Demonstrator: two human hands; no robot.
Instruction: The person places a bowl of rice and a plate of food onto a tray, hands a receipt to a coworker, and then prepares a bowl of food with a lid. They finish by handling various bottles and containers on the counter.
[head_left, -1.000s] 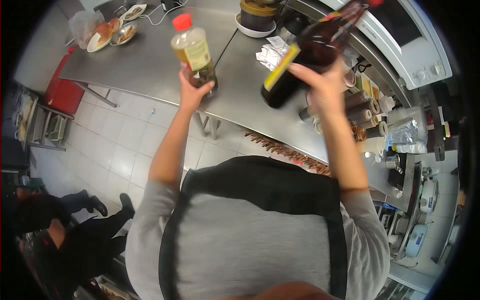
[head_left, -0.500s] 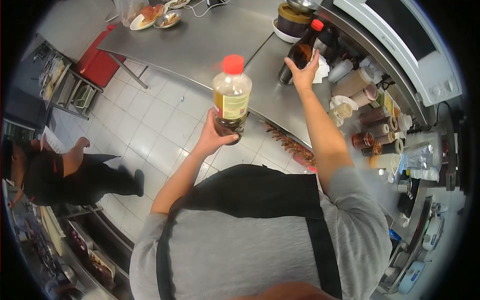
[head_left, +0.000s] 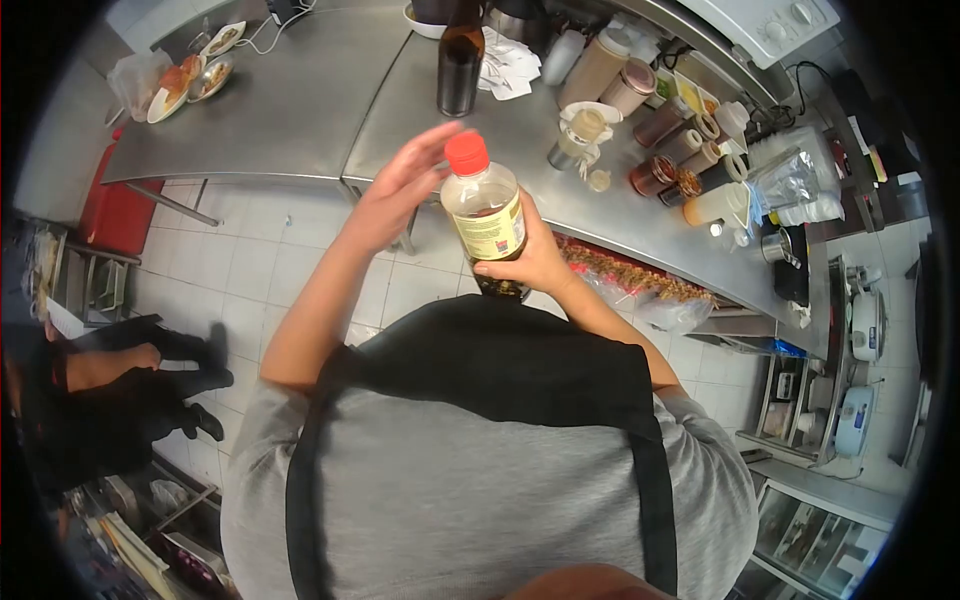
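A clear plastic bottle (head_left: 488,220) with a red cap, a yellow label and dark liquid at its bottom is upright in front of my chest. My right hand (head_left: 537,255) wraps round its lower part from the right. Beside the cap, on the left, my left hand (head_left: 405,190) has its fingers stretched out and slightly blurred, with nothing held in it. A dark brown bottle (head_left: 459,75) stands on the steel counter (head_left: 400,120) beyond my hands, near some white napkins (head_left: 510,68).
Sauce bottles and jars (head_left: 655,172) crowd the counter's right side. Plates with food (head_left: 168,100) are at the far left. A co-worker in dark clothes (head_left: 110,390) is at the left. Below the counter lies a reddish-brown heap (head_left: 640,272) with plastic bags.
The red-capped bottle has passed from my left hand to my right hand. My right hand has let go of the dark bottle. The view has turned to the right.
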